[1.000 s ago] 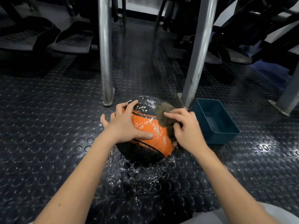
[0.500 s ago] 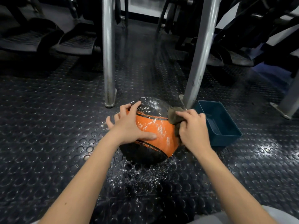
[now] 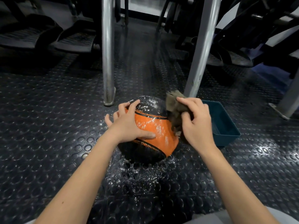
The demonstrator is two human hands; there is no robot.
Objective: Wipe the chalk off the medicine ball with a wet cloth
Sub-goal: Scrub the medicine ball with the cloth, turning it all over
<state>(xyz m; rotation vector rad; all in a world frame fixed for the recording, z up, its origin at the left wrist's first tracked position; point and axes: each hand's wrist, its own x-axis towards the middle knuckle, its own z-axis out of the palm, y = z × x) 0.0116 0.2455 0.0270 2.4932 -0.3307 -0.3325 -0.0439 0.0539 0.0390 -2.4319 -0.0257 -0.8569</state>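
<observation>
An orange and black medicine ball [image 3: 152,125] sits on the studded rubber floor in the middle of the head view, with white chalk streaks across its top and orange band. My left hand [image 3: 127,125] lies spread over the ball's left side, thumb across the orange band. My right hand [image 3: 196,122] grips a crumpled brown cloth [image 3: 175,107] and holds it against the ball's upper right side. The cloth's lower part is hidden behind my fingers.
A dark teal tub [image 3: 224,125] stands just right of the ball. Two metal legs [image 3: 108,62] [image 3: 200,50] rise behind the ball. White chalk specks and wet drops [image 3: 142,173] cover the floor in front. Black gym equipment fills the back.
My right hand has carried the cloth from the ball's front right up and around to its upper right side. My left hand has kept its place on the ball.
</observation>
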